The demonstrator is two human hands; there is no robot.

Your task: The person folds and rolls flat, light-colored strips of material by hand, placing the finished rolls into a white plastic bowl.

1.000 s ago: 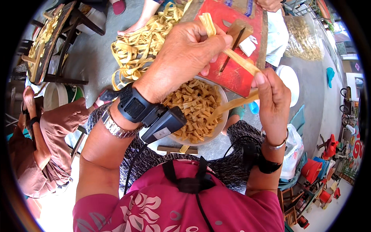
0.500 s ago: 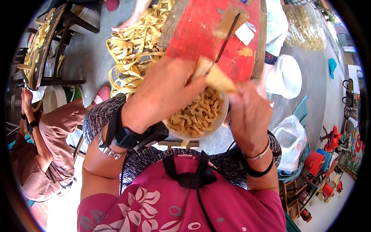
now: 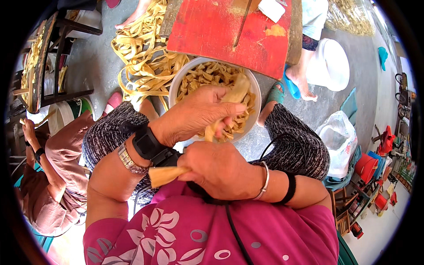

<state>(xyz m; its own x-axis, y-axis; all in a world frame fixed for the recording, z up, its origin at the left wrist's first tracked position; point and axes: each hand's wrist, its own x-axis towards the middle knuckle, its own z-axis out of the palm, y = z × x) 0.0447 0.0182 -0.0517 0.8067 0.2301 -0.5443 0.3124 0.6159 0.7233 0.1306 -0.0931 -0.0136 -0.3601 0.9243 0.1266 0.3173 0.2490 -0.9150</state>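
A pale tan strip (image 3: 239,90) of dried plant-like material runs between my two hands. My left hand (image 3: 198,110) grips its bundled upper part over a white bowl (image 3: 173,88). Closer to my body, my right hand (image 3: 223,170) is closed round the lower part, and a flat end (image 3: 164,176) juts out to its left. Short cut pieces (image 3: 207,74) of the same material fill much of the bowl. Beyond the bowl, a thin dark blade (image 3: 242,24) stands up from a red board (image 3: 212,28). Neither hand touches the blade.
Long tan strips (image 3: 143,57) lie heaped on the floor at left. To the right are a white bucket (image 3: 330,66), a plastic bag (image 3: 338,143) and someone's foot in a blue slipper (image 3: 291,81). Another person (image 3: 62,163) sits at left beside a dark bench (image 3: 44,62).
Both hands have come away from the blade toward my body with the strip. My right hand has moved down and left, and the bowl shows more fully.
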